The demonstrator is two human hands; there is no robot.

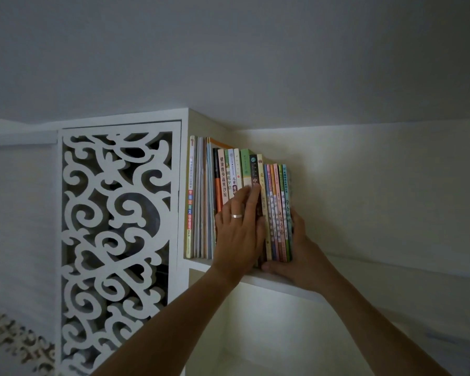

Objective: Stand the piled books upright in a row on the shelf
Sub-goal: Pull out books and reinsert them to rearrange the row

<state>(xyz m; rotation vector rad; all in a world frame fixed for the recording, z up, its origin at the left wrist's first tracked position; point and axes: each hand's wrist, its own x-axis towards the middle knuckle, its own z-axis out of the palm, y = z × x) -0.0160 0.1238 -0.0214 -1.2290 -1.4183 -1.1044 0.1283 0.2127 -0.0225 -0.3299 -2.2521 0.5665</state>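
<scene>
While books (239, 196) stand spines-out on shelf (282, 284), left hand (239, 234) presses flat on spines, fingers straight; right hand (299, 251) cups row's right end (nearer last book)

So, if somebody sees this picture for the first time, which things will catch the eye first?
First, the row of colourful books standing upright on the white shelf in the middle. Two bare hands reach up to them: the left hand, wearing a ring, lies flat on the spines, and the right hand holds the row's right end. To the left, the white scrollwork panel stands out.
</scene>
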